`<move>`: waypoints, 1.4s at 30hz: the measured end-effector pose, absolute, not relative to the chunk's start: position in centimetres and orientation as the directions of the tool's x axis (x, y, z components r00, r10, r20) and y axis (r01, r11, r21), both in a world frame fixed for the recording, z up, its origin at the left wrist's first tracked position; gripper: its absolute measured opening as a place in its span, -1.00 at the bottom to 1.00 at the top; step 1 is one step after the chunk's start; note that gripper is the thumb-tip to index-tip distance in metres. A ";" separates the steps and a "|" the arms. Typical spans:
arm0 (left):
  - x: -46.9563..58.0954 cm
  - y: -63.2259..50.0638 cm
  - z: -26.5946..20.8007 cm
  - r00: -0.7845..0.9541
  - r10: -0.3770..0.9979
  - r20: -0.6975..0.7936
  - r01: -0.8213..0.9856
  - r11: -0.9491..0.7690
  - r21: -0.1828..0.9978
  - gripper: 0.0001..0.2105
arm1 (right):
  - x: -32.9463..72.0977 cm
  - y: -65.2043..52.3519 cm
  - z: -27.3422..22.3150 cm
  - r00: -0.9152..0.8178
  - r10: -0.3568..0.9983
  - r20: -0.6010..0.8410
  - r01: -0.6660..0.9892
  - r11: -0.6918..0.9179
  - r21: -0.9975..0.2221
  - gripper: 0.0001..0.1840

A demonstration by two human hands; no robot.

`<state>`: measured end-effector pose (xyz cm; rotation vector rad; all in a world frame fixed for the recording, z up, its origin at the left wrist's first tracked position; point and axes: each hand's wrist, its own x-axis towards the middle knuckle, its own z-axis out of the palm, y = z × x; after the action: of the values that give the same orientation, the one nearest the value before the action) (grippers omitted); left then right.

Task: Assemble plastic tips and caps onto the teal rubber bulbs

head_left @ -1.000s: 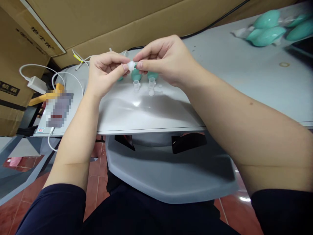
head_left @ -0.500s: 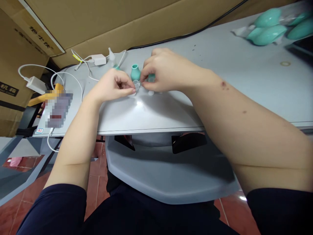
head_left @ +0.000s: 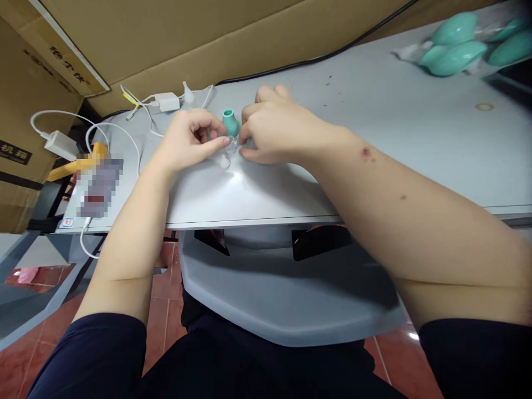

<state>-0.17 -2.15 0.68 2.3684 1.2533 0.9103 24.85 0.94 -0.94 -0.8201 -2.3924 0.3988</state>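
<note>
My left hand (head_left: 193,138) pinches a small clear plastic cup (head_left: 231,145) between thumb and forefinger, just above the table. On the cup's right side, my right hand (head_left: 270,124) is bent with curled fingers; what lies between its fingertips is too small to make out. Behind the cup stands a turquoise bulb-shaped piece (head_left: 230,122) with an open top. A small white piece (head_left: 224,162) lies on the table under my left thumb. Whatever is beneath my right palm is mostly hidden.
A white nozzle-like piece (head_left: 188,93) and a white charger (head_left: 167,102) with cables lie at the back left. Nearer is a blurred-out phone (head_left: 102,188). Several turquoise bulbs (head_left: 455,44) rest at the far right. Cardboard (head_left: 166,39) walls the table's (head_left: 415,122) back edge.
My right hand has shifted slightly left and toward me, now covering small pieces seen under it before. My left hand has moved slightly, and the white piece below its thumb shows more fully.
</note>
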 end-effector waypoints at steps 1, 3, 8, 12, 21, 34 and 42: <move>-0.2 -1.9 0.4 0.392 0.823 0.411 0.635 -0.565 0.526 -0.74 | 24.8 0.7 -0.9 -0.654 0.635 0.411 0.491 0.770 -0.408 -0.47; -0.2 -1.5 0.0 0.370 0.823 0.430 0.645 -0.561 0.519 -0.75 | 24.9 0.1 -0.6 -0.671 0.636 0.381 0.536 0.771 -0.344 -0.49; 0.1 -1.3 -0.2 0.397 0.834 0.382 0.652 -0.550 0.522 -0.72 | 25.0 -1.3 0.3 -0.695 0.615 0.372 0.586 0.785 -0.202 -0.65; 0.8 -1.9 0.1 0.407 0.854 0.324 0.646 -0.520 0.559 -0.74 | 24.6 -2.0 1.0 -0.702 0.641 0.312 0.654 0.753 -0.073 -0.78; 1.8 -1.8 0.0 0.396 0.877 0.272 0.646 -0.476 0.596 -0.83 | 24.0 -3.0 1.9 -0.685 0.701 0.200 0.710 0.704 -0.034 -0.70; 0.2 -0.4 -0.6 0.237 0.869 0.435 0.518 -0.492 0.700 -0.43 | 24.7 -1.6 2.0 -0.539 0.718 0.441 0.574 0.696 -0.431 -0.76; 0.0 -0.1 -0.5 0.180 0.916 0.359 0.442 -0.402 0.802 -0.23 | 24.2 0.5 0.9 -0.325 0.675 0.662 0.203 0.733 -0.649 -0.81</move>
<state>0.05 -0.10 -0.49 1.9286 1.2719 1.1603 24.21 0.47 0.92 -0.6784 -1.8801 0.5605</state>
